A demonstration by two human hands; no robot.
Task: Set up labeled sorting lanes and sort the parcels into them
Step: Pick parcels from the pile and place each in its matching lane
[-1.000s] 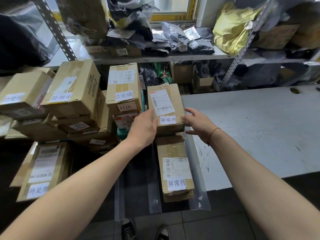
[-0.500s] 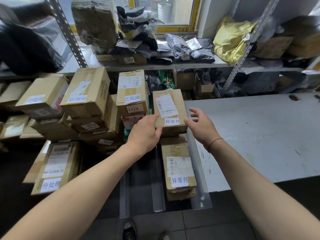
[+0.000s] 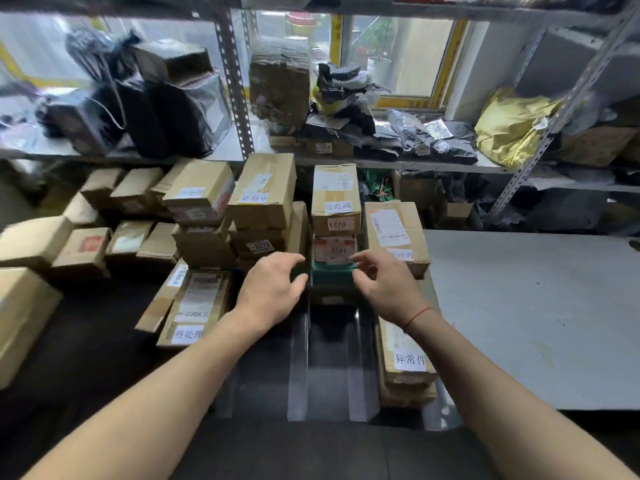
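Observation:
My left hand [image 3: 268,292] and my right hand [image 3: 386,285] hover side by side with loosely curled fingers, holding nothing, just in front of a stack: a green box [image 3: 332,273], a white-and-red parcel [image 3: 333,249] and a tall cardboard box labelled 已完成 [image 3: 335,199]. Right of it stands the cardboard box with a white shipping label [image 3: 394,233], set on the lane's stack. Nearer me lies a box labelled 异常件 [image 3: 407,362]. On the left lie a box labelled 待处理 [image 3: 195,306] and one labelled 处理中 [image 3: 265,195].
Clear plastic dividers [image 3: 298,372] mark lanes on the dark floor. A grey table [image 3: 540,317] stands at the right. Many cardboard boxes [image 3: 83,251] pile up at the left. Metal shelves [image 3: 239,98] behind carry dark bags and a yellow bag [image 3: 509,123].
Both hands have let go of the box with the shipping label and moved left, in front of the 已完成 stack. The camera has tilted up and turned left.

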